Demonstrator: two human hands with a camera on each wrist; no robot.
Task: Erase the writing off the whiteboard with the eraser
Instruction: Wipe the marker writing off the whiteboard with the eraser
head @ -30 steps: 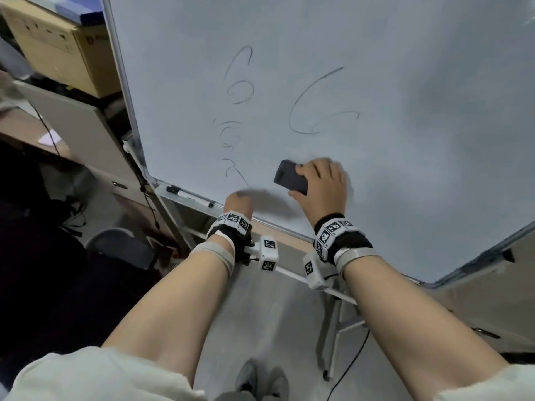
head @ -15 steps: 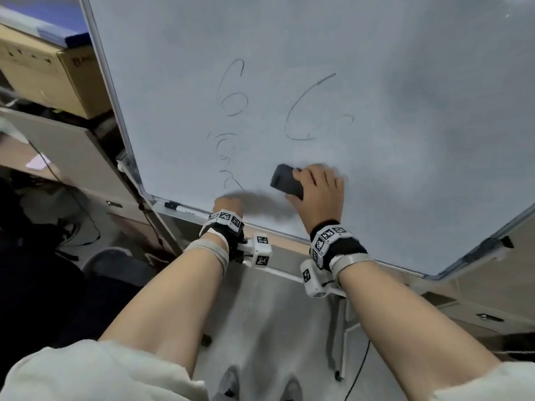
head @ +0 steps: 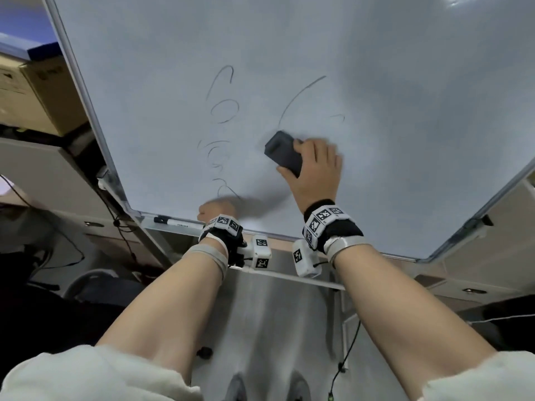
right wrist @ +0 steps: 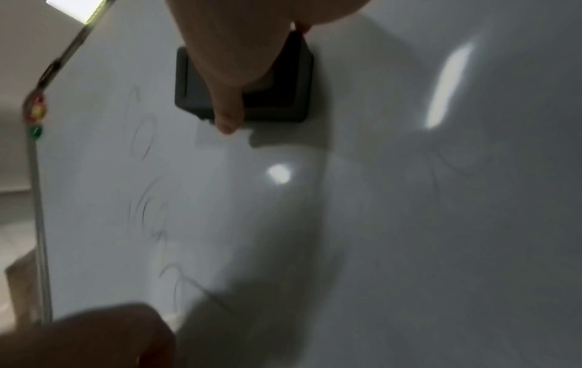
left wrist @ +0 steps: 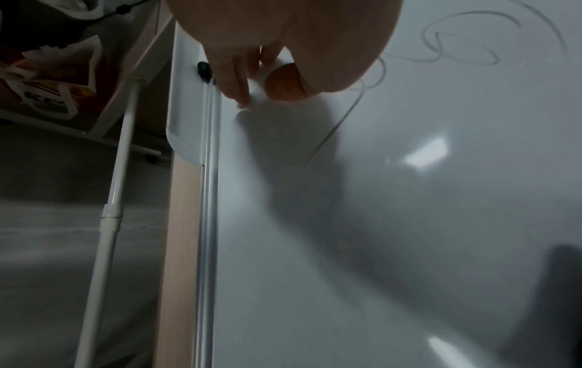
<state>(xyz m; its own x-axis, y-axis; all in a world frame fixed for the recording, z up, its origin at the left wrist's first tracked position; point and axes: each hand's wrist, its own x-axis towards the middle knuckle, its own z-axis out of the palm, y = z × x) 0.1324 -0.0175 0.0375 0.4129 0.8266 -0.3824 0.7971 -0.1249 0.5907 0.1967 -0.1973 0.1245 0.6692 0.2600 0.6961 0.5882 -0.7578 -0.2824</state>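
Observation:
A big whiteboard leans in front of me. Thin dark writing runs down its left part, and a single curved stroke stands further right. My right hand grips a dark grey eraser and presses it flat on the board just below that stroke. In the right wrist view my thumb lies across the eraser. My left hand rests on the board's bottom edge, holding nothing. Its fingertips touch the whiteboard beside the frame.
A black-capped marker lies on the board's tray left of my left hand. A white stand leg runs down below the board. Cardboard boxes and cables sit at the left. Coloured magnets stick to the frame's left side.
My right hand has wiped the eraser upward, and the lower loop of the right-hand figure is gone, leaving its upper stroke and a small trace. The left hand has stayed at the bottom edge.

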